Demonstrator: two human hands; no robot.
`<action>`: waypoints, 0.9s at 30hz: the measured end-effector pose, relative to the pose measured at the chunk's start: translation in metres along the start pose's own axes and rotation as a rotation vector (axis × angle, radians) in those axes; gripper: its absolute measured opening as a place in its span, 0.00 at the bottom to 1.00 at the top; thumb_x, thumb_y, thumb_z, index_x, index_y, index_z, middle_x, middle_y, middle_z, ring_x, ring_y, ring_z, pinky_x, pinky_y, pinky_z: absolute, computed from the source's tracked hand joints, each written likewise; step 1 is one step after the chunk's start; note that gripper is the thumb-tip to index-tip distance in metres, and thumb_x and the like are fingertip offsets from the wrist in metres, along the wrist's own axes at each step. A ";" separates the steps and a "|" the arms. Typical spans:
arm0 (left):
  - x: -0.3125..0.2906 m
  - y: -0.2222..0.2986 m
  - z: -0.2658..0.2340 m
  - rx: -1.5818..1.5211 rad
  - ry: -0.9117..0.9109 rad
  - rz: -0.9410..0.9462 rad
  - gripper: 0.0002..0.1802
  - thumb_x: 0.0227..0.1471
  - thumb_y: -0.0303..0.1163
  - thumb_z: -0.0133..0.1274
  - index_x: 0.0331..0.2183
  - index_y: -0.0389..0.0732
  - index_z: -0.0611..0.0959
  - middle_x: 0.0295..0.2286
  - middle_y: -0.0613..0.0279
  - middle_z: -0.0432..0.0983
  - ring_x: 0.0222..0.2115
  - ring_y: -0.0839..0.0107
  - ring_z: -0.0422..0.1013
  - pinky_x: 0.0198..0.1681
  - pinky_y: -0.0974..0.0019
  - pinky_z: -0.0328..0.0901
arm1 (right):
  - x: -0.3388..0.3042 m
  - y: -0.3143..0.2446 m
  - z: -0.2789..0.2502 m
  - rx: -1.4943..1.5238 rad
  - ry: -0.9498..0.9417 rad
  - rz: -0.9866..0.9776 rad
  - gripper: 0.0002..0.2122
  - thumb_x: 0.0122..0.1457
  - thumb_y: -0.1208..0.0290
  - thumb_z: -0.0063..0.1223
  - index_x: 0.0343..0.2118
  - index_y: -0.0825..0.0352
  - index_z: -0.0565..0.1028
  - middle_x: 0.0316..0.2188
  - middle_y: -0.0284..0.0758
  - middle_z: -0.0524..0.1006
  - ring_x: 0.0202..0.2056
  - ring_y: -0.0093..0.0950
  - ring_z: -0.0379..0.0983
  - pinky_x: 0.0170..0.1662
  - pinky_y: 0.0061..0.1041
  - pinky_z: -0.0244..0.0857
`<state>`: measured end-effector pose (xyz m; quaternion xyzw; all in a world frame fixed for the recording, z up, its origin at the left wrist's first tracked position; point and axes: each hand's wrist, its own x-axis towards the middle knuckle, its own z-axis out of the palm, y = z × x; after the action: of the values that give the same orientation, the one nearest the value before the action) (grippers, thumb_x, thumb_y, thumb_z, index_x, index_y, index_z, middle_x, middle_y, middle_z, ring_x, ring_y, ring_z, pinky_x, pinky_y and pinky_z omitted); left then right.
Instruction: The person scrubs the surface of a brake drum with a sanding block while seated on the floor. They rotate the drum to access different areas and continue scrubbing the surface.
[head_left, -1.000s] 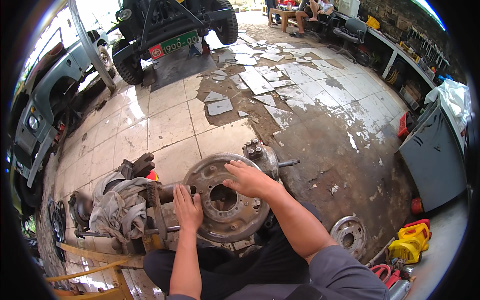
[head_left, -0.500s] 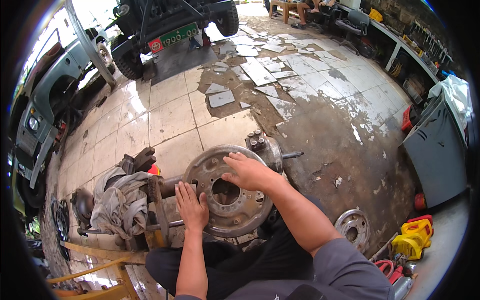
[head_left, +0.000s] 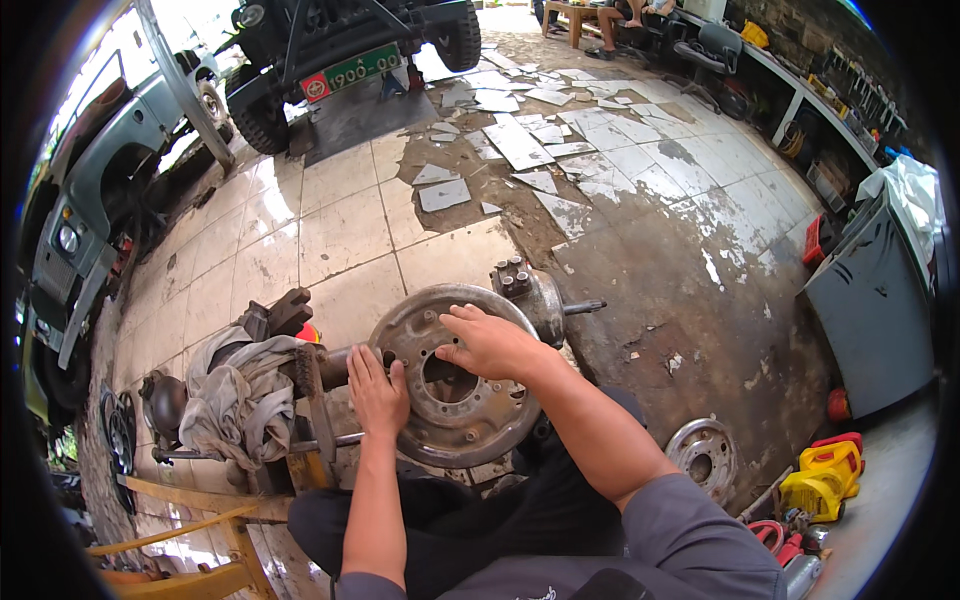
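A round, worn metal plate (head_left: 470, 425) with a large centre hole and smaller holes stands tilted in front of me, above my lap. My left hand (head_left: 378, 394) lies flat along its left edge, fingers straight and thumb slightly apart. Over the upper part of the plate is my right hand (head_left: 487, 343), fingers stretched and thumb apart near the centre hole. Whether its palm presses on the metal cannot be made out. Behind the plate sits a metal axle housing (head_left: 543, 305) with a studded block (head_left: 512, 277) and a protruding shaft (head_left: 586, 309).
A grey rag (head_left: 240, 405) drapes over metal parts at left, beside a yellow frame (head_left: 245, 560). A smaller metal disc (head_left: 702, 455) lies on the floor at right, near yellow containers (head_left: 820, 480) and a grey cabinet (head_left: 875, 300). Broken tiles (head_left: 520, 145) and vehicles (head_left: 350, 60) are farther off.
My left hand has shifted slightly left and up along the plate's edge. The plate's lower edge sits a little higher, and my right hand has moved slightly left.
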<state>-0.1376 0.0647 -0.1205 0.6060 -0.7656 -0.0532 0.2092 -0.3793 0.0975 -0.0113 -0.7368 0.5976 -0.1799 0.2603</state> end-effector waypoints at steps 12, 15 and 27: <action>-0.007 -0.012 -0.016 -0.565 -0.104 -0.268 0.38 0.68 0.53 0.35 0.63 0.28 0.61 0.59 0.34 0.63 0.60 0.43 0.61 0.63 0.54 0.55 | 0.004 -0.005 -0.001 -0.019 -0.027 0.001 0.31 0.65 0.49 0.49 0.62 0.69 0.65 0.65 0.52 0.62 0.67 0.49 0.54 0.66 0.43 0.56; 0.022 -0.009 -0.017 -0.389 -0.124 -0.152 0.40 0.67 0.54 0.35 0.62 0.26 0.61 0.60 0.34 0.61 0.62 0.41 0.58 0.65 0.52 0.53 | 0.007 -0.009 0.005 -0.031 -0.038 -0.005 0.30 0.65 0.49 0.49 0.62 0.69 0.66 0.65 0.52 0.61 0.67 0.49 0.55 0.66 0.43 0.56; 0.013 -0.010 -0.007 -0.019 -0.045 0.083 0.40 0.68 0.54 0.33 0.64 0.28 0.60 0.65 0.36 0.51 0.67 0.41 0.48 0.69 0.46 0.44 | 0.007 -0.002 0.001 0.000 -0.016 0.014 0.31 0.65 0.49 0.49 0.62 0.69 0.65 0.65 0.52 0.62 0.67 0.49 0.55 0.66 0.43 0.55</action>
<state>-0.1281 0.0509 -0.1145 0.5702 -0.7941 -0.0652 0.1998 -0.3750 0.0909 -0.0114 -0.7341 0.6005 -0.1723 0.2662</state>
